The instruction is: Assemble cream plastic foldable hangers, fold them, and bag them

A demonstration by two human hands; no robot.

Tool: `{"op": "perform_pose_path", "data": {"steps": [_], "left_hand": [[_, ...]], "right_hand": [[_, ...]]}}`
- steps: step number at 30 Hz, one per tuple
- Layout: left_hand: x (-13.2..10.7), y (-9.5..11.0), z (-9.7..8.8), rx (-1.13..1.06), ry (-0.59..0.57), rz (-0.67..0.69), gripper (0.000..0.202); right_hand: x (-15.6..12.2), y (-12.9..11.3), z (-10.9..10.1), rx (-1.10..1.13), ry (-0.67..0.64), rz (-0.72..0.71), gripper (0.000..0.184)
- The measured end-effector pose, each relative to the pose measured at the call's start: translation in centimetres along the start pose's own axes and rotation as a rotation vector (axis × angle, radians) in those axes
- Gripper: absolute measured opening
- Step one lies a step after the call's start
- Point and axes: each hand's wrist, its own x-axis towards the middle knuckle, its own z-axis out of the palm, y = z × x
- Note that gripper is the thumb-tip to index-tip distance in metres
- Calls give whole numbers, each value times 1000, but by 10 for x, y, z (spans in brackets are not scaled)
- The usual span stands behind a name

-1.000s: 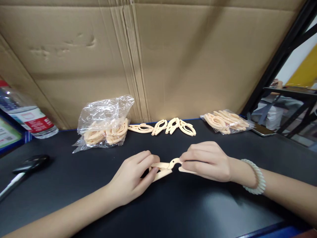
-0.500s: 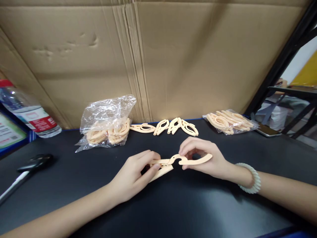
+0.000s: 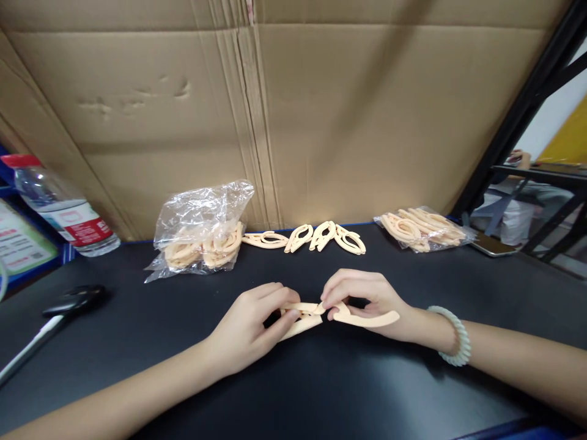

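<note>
A peach plastic folding hanger (image 3: 362,318) lies between both hands just above the black tabletop (image 3: 321,391). My left hand (image 3: 250,327) pinches its left arm with thumb and fingers. My right hand (image 3: 367,293) is closed around the hook part at the middle, and the hanger's right arm sticks out to the right under the palm. A pale bead bracelet (image 3: 452,336) sits on my right wrist.
Several loose folded hangers (image 3: 305,237) lie in a row at the table's back edge. A clear bag of hangers (image 3: 202,235) stands left of them, another bag (image 3: 419,227) on the right. A water bottle (image 3: 59,208), a black mouse (image 3: 73,299), cardboard wall (image 3: 298,110) and a black rack (image 3: 532,91) surround the table.
The hanger's right arm has swung out to the right from under my right hand. My right hand shifted slightly left onto the hook. The left hand kept its grip.
</note>
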Motion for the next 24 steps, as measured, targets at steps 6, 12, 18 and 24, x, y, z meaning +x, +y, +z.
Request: {"op": "perform_pose_path", "data": {"steps": [6, 12, 18, 24], "left_hand": [[-1, -1, 0, -18, 9, 46, 14], [-1, -3, 2, 28, 28, 95, 12], [-2, -5, 3, 38, 44, 111, 12], [0, -3, 2, 120, 42, 126, 18]], "right_hand": [[-1, 2, 0, 40, -14, -2, 9], [-2, 3, -2, 38, -43, -14, 12], [-4, 3, -4, -8, -85, -56, 15], [-6, 10, 0, -151, -71, -213, 16]]}}
